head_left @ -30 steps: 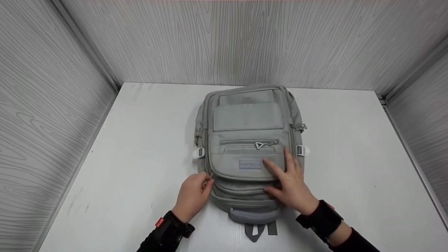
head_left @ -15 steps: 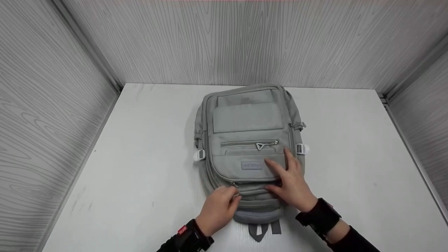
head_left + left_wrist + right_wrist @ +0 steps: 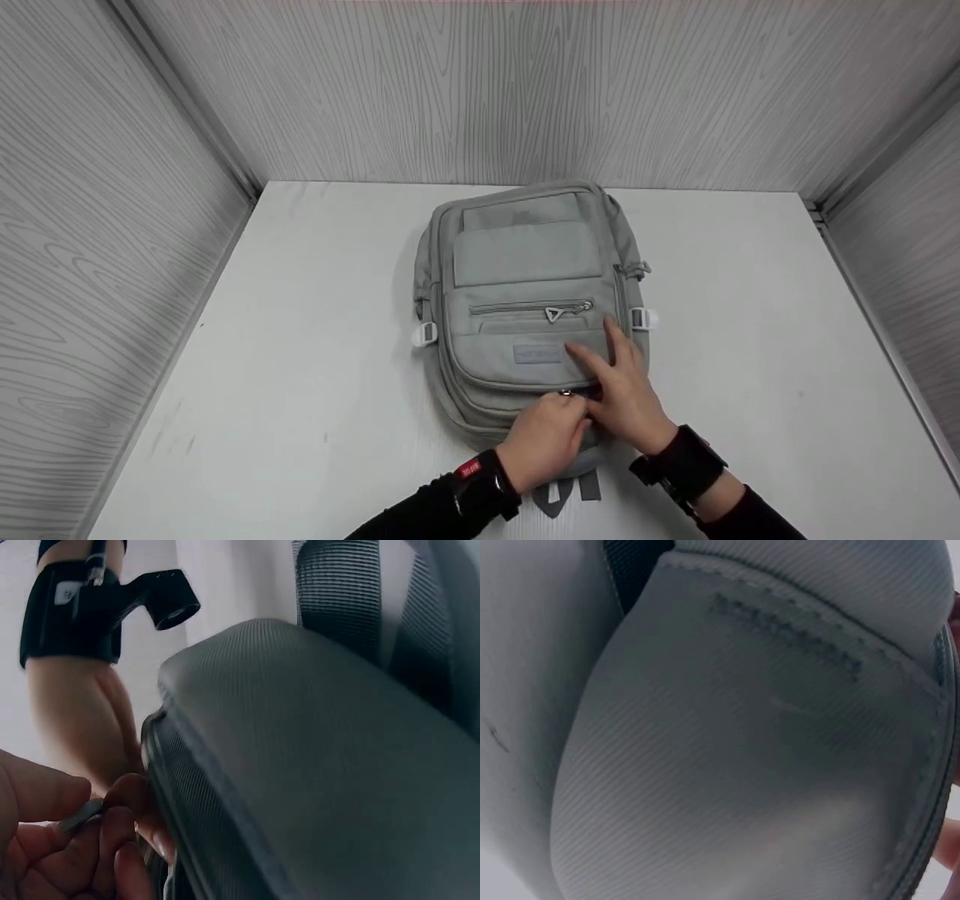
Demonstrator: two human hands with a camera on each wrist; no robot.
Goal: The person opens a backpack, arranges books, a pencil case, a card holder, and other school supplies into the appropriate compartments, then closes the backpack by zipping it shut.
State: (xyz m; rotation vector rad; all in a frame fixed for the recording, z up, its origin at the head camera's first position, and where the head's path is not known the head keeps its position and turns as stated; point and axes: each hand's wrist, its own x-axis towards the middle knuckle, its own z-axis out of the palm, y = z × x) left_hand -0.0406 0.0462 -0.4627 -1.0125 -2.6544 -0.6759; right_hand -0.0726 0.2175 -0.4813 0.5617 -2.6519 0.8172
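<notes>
A grey backpack (image 3: 525, 255) lies on its back, with its top handle (image 3: 581, 461) toward the person. My left hand (image 3: 546, 435) is at its near end, thumb and fingers pinching a small grey zipper pull (image 3: 81, 815) on the curved zipper below the front pocket. Just right of it, my right hand (image 3: 628, 397) rests with spread fingers on the lower right of the front panel, beside the label patch (image 3: 537, 354). Both hands overlap in the head view. The right wrist view is mostly filled by the bag's fabric side (image 3: 742, 750), with fingertips (image 3: 951, 844) at the edge.
The bag lies on a white tabletop (image 3: 322, 360) enclosed by wood-grain panels (image 3: 510, 90) at the back and sides. A small pocket zipper with a triangular pull (image 3: 554, 314) crosses the front. White side buckles (image 3: 425, 334) and a strap loop (image 3: 553, 499) stick out.
My left hand has travelled from the bag's left side along the lower curve to the right, up to the right hand, pinching the zipper pull. My right hand has stayed nearly still.
</notes>
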